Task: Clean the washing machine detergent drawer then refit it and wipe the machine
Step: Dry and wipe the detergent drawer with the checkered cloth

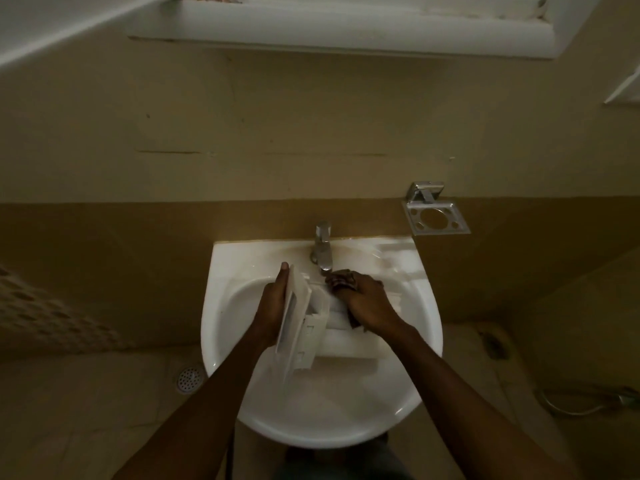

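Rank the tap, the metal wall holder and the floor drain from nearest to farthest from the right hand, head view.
1. Tap, just behind the right hand.
2. Metal wall holder, on the wall to its right.
3. Floor drain, low on the left.

Head camera looks steeply down, close over the sink [221, 327].
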